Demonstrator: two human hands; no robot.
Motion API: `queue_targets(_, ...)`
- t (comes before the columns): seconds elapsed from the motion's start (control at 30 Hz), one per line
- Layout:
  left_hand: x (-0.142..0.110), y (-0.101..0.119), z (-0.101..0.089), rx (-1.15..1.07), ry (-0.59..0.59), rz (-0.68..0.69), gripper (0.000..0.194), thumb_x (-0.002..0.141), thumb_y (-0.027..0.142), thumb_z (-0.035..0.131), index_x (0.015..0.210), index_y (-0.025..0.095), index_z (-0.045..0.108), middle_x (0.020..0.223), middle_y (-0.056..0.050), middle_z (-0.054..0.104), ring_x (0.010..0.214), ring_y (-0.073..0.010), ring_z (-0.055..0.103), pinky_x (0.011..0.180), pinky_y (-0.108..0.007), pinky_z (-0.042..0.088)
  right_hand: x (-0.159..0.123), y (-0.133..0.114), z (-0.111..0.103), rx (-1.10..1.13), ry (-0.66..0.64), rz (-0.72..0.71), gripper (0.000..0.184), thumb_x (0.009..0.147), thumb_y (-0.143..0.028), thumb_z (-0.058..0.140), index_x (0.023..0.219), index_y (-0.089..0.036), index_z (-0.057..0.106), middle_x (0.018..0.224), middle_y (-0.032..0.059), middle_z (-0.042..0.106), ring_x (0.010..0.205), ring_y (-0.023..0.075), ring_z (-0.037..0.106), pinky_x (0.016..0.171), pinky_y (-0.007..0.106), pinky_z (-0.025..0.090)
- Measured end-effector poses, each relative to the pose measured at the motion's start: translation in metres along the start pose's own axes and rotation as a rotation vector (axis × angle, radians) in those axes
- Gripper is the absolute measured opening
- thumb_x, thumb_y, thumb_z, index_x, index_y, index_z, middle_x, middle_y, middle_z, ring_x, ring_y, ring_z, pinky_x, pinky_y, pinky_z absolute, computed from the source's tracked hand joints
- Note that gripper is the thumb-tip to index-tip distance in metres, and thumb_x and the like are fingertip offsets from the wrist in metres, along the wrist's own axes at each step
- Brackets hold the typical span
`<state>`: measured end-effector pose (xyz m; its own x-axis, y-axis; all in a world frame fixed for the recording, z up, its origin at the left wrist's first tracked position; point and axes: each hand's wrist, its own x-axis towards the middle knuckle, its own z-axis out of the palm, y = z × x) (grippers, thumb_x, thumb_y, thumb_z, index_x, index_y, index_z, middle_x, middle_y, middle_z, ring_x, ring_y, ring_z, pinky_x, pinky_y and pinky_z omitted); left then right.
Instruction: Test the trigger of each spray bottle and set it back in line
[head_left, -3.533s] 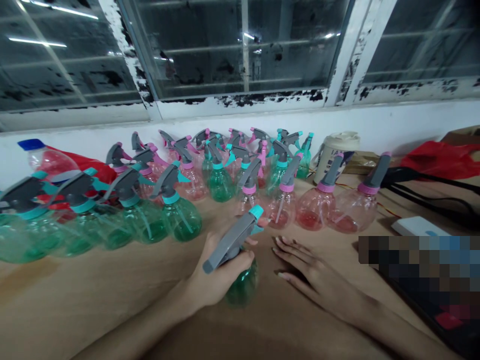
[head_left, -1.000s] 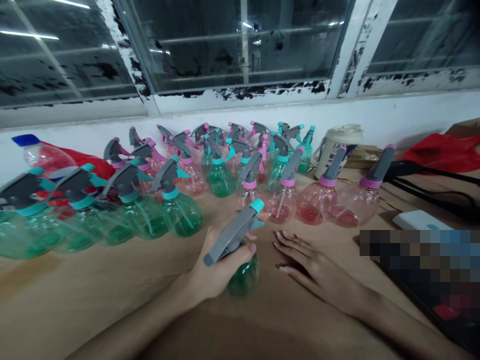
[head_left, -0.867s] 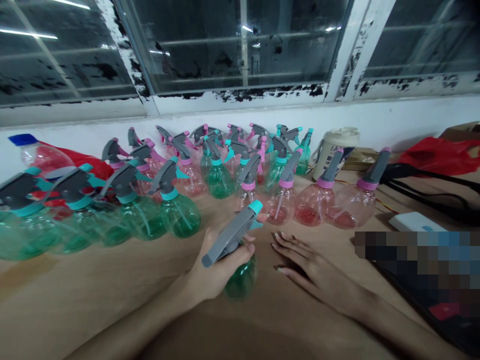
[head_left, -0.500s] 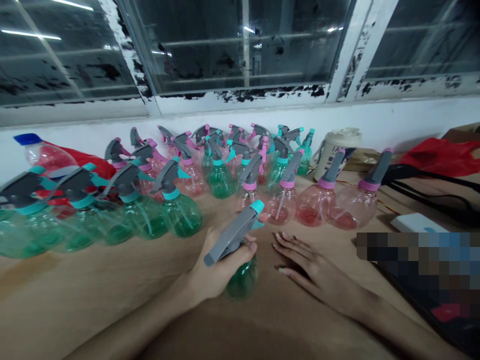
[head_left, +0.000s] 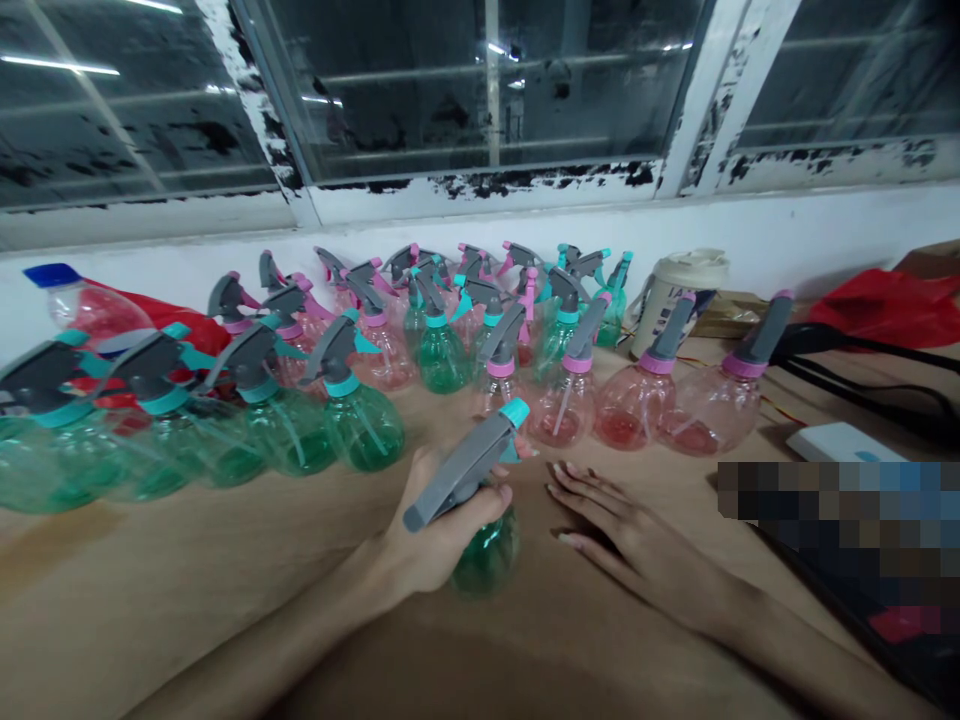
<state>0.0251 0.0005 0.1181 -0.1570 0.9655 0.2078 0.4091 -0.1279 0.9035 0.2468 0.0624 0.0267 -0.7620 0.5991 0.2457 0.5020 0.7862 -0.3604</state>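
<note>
My left hand is wrapped round the neck of a green spray bottle in the middle foreground. Its grey trigger head with a turquoise nozzle points up and to the right, away from me. Part of the bottle's neck and collar is hidden by my fingers. To its right, my right hand lies palm down on the wooden table, fingers stretched out and holding nothing. Just beyond the hands stands a row of pink spray bottles. Left of them, green spray bottles with turquoise collars form another row.
More pink and green sprayers crowd the back by the wall. A blue-capped bottle stands at far left. At right are a paper cup, black straps, a white box and a red bag. A blurred-out patch covers the right edge.
</note>
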Motion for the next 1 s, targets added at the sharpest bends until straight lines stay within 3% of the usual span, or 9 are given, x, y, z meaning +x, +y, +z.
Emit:
queue_targets(0.23, 0.001, 0.000, -0.003, 0.036, -0.066, 0.089, 0.015, 0.071, 0.023, 0.054, 0.083, 0.023, 0.063, 0.080, -0.001, 0.063, 0.076, -0.0183, 0.058, 0.075, -0.033, 0.046, 0.000, 0.000, 0.000, -0.033, -0.012, -0.005, 0.051, 0.091, -0.039, 0.042, 0.138, -0.023, 0.032, 0.143, 0.0024, 0.036, 0.132, 0.0197, 0.030, 0.107, 0.045, 0.030)
queue_targets(0.37, 0.000, -0.001, -0.001, 0.125, 0.029, 0.088, 0.007, 0.068, 0.028, 0.054, 0.067, 0.023, 0.059, 0.059, 0.003, 0.053, 0.056, -0.0154, 0.050, 0.056, -0.029, 0.043, 0.000, 0.000, 0.000, -0.024, -0.017, -0.001, 0.051, 0.091, -0.040, 0.042, 0.138, -0.024, 0.032, 0.144, 0.0016, 0.035, 0.132, 0.0198, 0.029, 0.108, 0.045, 0.029)
queue_targets(0.47, 0.000, 0.002, -0.001, 0.153, -0.005, 0.128, 0.008, 0.069, 0.027, 0.054, 0.067, 0.023, 0.060, 0.052, 0.005, 0.048, 0.050, -0.0143, 0.046, 0.051, -0.028, 0.041, -0.001, 0.001, 0.000, -0.027, -0.031, 0.005, 0.051, 0.091, -0.040, 0.041, 0.138, -0.023, 0.031, 0.145, 0.0014, 0.033, 0.133, 0.0193, 0.028, 0.108, 0.045, 0.029)
queue_targets(0.63, 0.003, 0.009, -0.001, 0.129, -0.022, 0.214, 0.018, 0.069, 0.024, 0.053, 0.084, 0.024, 0.063, 0.071, 0.002, 0.062, 0.066, -0.0167, 0.056, 0.066, -0.031, 0.048, -0.001, 0.000, -0.001, -0.010, -0.010, -0.001, 0.050, 0.091, -0.038, 0.042, 0.138, -0.024, 0.032, 0.144, 0.0022, 0.035, 0.132, 0.0191, 0.030, 0.107, 0.044, 0.030)
queue_targets(1.0, 0.001, 0.008, 0.001, 0.080, -0.039, 0.142, 0.007, 0.071, 0.024, 0.056, 0.075, 0.022, 0.061, 0.073, -0.001, 0.066, 0.068, -0.0179, 0.062, 0.069, -0.032, 0.052, 0.000, 0.000, -0.001, -0.017, 0.007, -0.027, 0.051, 0.091, -0.038, 0.043, 0.138, -0.025, 0.031, 0.143, 0.0026, 0.036, 0.131, 0.0212, 0.031, 0.107, 0.046, 0.031)
